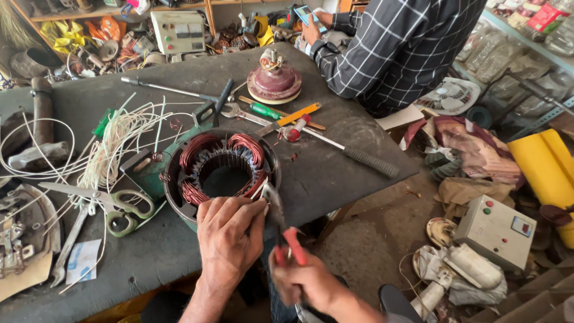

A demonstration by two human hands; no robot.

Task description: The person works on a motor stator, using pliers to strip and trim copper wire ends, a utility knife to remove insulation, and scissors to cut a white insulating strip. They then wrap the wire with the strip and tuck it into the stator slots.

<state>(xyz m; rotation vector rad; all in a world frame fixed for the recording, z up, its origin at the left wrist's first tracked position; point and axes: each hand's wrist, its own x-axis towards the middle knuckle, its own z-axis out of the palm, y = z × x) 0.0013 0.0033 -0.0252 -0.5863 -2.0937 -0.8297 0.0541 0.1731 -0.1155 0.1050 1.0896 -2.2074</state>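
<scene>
A round motor stator (220, 170) with copper windings lies on the dark workbench (335, 155). My left hand (230, 236) rests on the stator's near rim, fingers curled over the windings. Red-handled pliers (282, 230) are gripped by my right hand (308, 281), their jaws touching the stator's right near edge. Green-handled scissors (119, 209) lie just left of the stator, beside a bundle of white wires (119, 140).
Screwdrivers (281, 113), a wrench and a maroon motor cap (274, 81) lie behind the stator. A person in a checked shirt (400, 48) sits at the far right edge, holding a phone. Control boxes, rags and a yellow roll (547, 173) clutter the floor at right.
</scene>
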